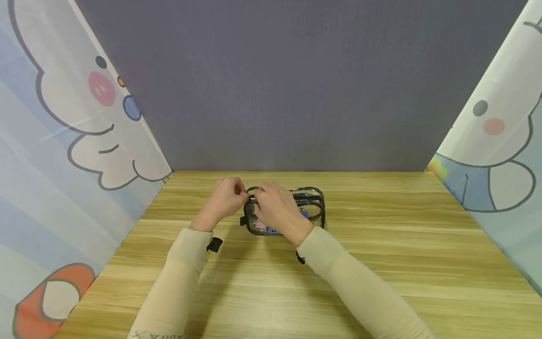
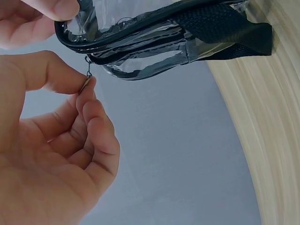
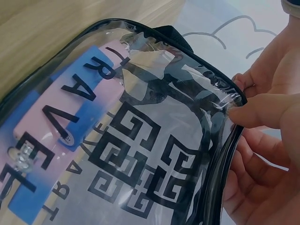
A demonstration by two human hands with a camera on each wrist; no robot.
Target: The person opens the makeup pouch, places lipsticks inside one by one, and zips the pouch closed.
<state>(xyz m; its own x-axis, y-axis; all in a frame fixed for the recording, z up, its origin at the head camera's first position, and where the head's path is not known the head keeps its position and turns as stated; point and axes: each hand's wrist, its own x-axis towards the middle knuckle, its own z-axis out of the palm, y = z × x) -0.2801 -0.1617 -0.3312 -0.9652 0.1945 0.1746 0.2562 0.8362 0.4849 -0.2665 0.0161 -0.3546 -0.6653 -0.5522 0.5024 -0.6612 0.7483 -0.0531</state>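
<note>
A clear bag (image 1: 316,205) with black piping and black printed letters stands on the table in the head view. My left hand (image 1: 226,197) is at the bag's upper left corner. In the left wrist view its thumb and index finger pinch a small metal zipper pull (image 2: 85,84) hanging from that corner. My right hand (image 1: 277,209) lies over the bag's front, and its thumb and fingers grip the edge near the same corner, as the right wrist view shows. Pink and blue items (image 3: 89,86) lie inside; their kind is unclear.
The wood-grain table (image 1: 406,254) spreads around the bag. A grey panel (image 1: 296,84) rises behind it. Cartoon-printed cloths hang at the left (image 1: 84,155) and right (image 1: 499,155). A black fabric tab (image 2: 253,42) sticks out from the bag's side.
</note>
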